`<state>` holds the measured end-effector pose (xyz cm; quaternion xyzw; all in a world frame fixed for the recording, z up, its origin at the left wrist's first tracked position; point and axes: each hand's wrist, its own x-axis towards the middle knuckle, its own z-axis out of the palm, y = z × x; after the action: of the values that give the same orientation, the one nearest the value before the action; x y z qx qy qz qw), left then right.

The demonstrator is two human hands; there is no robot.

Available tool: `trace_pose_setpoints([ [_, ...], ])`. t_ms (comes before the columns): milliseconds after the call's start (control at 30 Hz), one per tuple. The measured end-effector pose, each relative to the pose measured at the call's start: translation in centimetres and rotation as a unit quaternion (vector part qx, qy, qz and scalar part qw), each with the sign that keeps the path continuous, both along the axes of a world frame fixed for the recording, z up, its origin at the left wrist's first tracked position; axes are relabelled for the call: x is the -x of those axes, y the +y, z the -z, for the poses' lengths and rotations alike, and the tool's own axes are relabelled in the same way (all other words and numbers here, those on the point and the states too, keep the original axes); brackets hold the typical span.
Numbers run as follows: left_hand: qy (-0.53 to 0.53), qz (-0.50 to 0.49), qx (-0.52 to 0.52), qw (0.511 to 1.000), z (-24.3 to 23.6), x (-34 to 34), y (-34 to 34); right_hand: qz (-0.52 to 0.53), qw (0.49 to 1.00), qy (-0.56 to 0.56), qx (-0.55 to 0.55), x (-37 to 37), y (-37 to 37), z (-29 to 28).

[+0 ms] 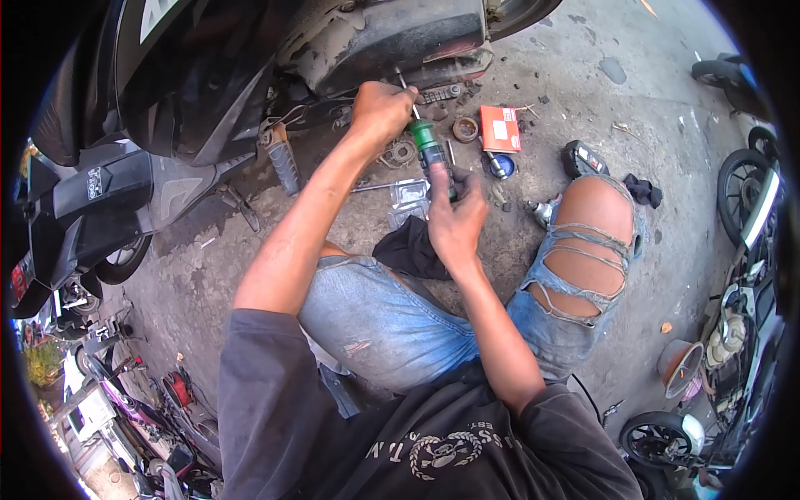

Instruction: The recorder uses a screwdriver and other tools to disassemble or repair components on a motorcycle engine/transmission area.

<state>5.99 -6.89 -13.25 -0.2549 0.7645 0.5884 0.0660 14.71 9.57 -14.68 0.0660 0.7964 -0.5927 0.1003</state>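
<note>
The person's left hand [383, 112], fingers folded nearly closed, pinches the slim metal shaft of a green-and-black-handled screwdriver [427, 143]. The tool slants from near right to far left, its tip at the dusty dark-grey scooter casing [358, 58]; contact cannot be told. The right hand [457, 210] wraps the handle's near end, thumb laid along it. Farther right, a flat orange-red cardboard box [500, 127] lies on the grey concrete ground [583, 108].
</note>
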Motion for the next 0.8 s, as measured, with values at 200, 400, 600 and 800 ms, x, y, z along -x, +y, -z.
trace_pose_setpoints([
  [200, 0.036, -0.001, -0.050, 0.998, 0.4, -0.5, 0.2, -0.016, 0.632, -0.484, 0.605, 2.3, 1.3, 2.1],
  [400, -0.007, -0.069, 0.109, 0.992, 1.2, 0.0, 0.0, -0.073, 0.995, 0.010, -0.068, -0.3, -0.2, -2.7],
  [600, 0.011, -0.015, -0.179, 0.984, -2.1, -0.7, 1.1, -0.037, 0.936, -0.232, 0.262, 1.0, -0.4, 1.5],
  [800, 0.026, -0.052, -0.125, 0.990, -2.2, -0.2, 1.2, -0.027, 0.664, -0.473, 0.578, 2.1, 0.4, 0.0],
])
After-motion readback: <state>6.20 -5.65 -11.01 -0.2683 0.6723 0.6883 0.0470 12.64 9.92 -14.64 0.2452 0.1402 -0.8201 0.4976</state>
